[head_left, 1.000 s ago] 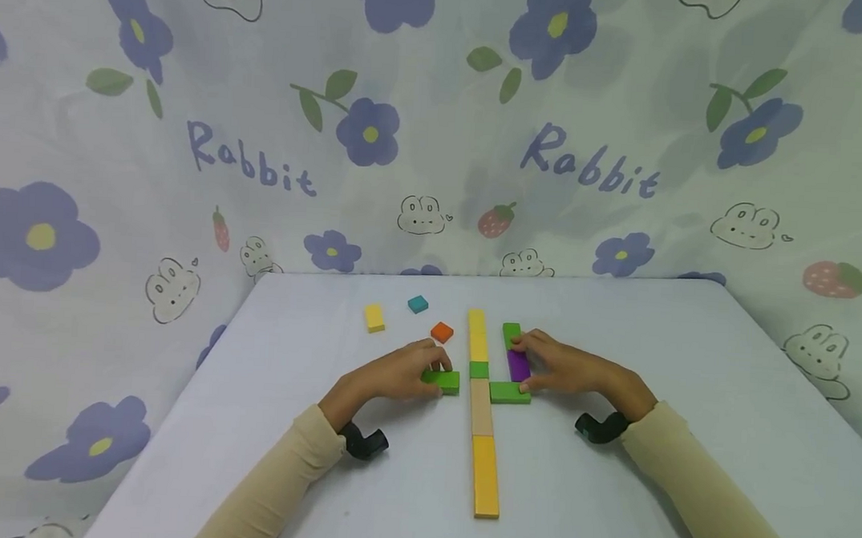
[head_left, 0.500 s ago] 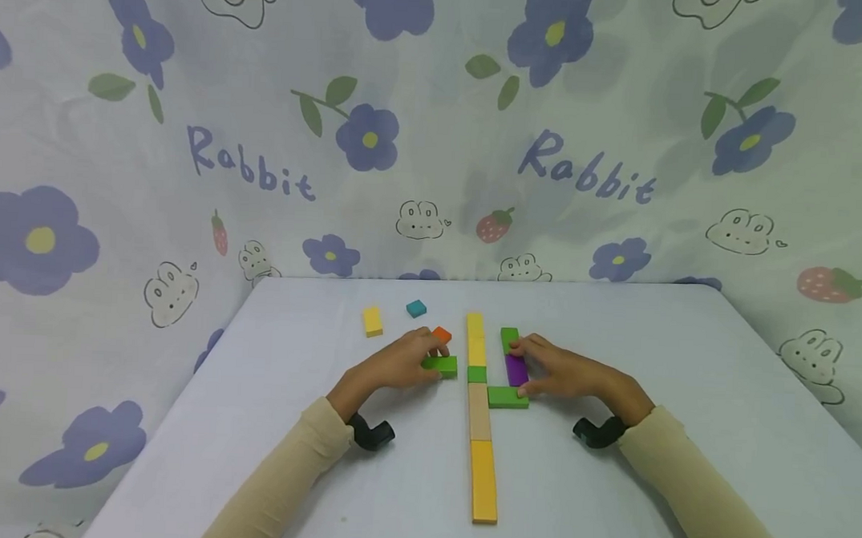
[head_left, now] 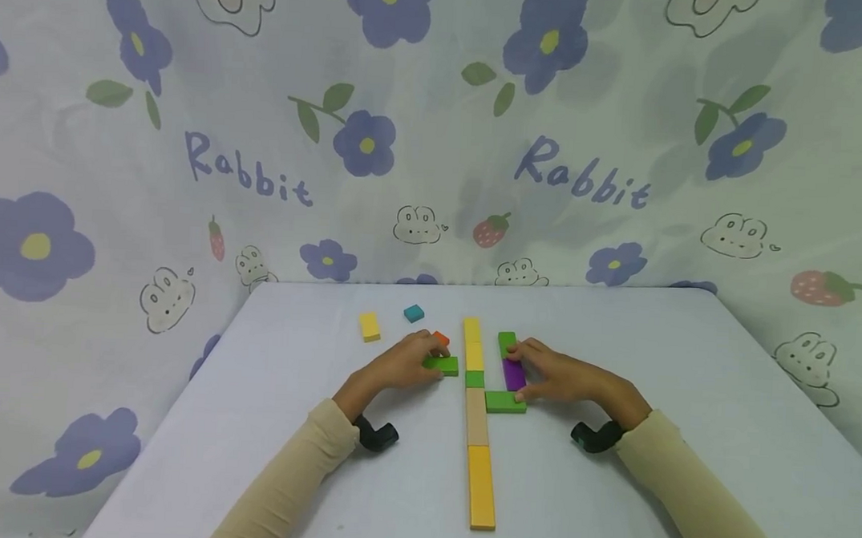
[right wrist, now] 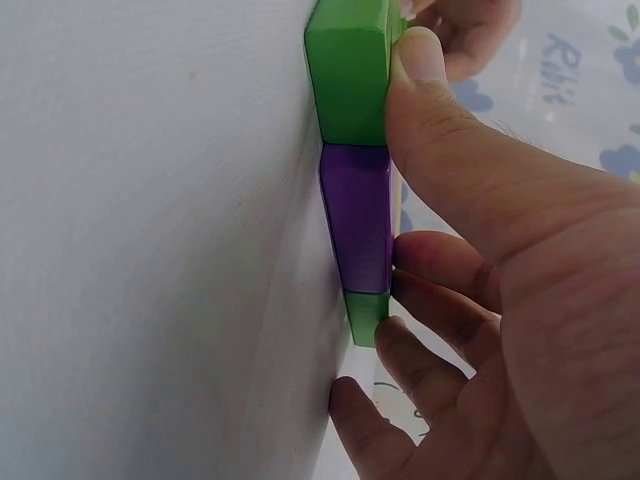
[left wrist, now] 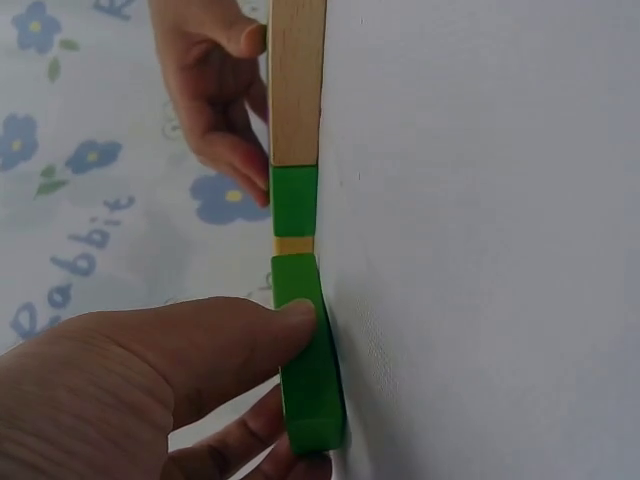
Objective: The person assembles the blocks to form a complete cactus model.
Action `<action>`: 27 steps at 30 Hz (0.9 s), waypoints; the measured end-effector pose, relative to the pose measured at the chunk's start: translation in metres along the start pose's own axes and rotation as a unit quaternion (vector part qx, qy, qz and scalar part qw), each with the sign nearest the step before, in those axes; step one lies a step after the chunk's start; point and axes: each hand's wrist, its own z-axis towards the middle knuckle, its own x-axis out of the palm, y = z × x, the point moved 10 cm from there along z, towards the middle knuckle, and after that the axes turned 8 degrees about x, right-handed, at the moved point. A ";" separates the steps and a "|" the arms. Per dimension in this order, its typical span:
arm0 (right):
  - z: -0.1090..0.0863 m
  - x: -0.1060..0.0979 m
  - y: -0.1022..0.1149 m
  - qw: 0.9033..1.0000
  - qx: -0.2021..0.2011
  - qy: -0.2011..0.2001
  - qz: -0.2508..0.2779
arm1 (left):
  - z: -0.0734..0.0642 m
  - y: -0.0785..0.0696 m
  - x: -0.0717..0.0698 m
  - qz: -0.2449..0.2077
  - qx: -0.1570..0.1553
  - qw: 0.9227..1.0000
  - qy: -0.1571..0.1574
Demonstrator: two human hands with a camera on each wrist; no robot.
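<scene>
My left hand (head_left: 401, 362) pinches a green block (head_left: 450, 366) between thumb and fingers, just left of the block column; in the left wrist view the thumb (left wrist: 295, 322) lies on the block's face. The column runs away from me: an orange-yellow block (head_left: 481, 488), a tan block (head_left: 477, 419), a small green block (head_left: 474, 378) and yellow pieces (head_left: 474, 357). Right of it, a green block (head_left: 501, 402) lies crosswise against the tan one. Beyond that are a purple block (head_left: 514, 375) and another green block (head_left: 506, 341). My right hand (head_left: 559, 376) touches this group, thumb on the crosswise block, fingertips farther along.
A yellow block (head_left: 370, 327), a teal block (head_left: 414, 313) and a partly hidden orange block (head_left: 439, 338) lie at the back left of the white table (head_left: 572, 508). A patterned cloth (head_left: 435, 165) hangs behind the table.
My left hand has moved away from me with the green block, now closer to the orange block and partly covering it. The right hand stays at its blocks; the head view tilts slightly upward.
</scene>
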 end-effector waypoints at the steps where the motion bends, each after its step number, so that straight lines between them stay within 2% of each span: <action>1: 0.000 0.000 0.000 1.000 0.001 0.000 0.002 | 0.001 -0.001 0.001 0.001 0.003 1.000 0.000; 17: 0.001 -0.002 0.004 1.000 -0.004 0.003 -0.009 | 0.005 -0.003 0.008 0.004 0.009 1.000 0.008; 27: -0.008 0.001 0.011 1.000 0.002 0.013 -0.006 | 0.006 0.000 0.009 -0.001 0.013 1.000 0.013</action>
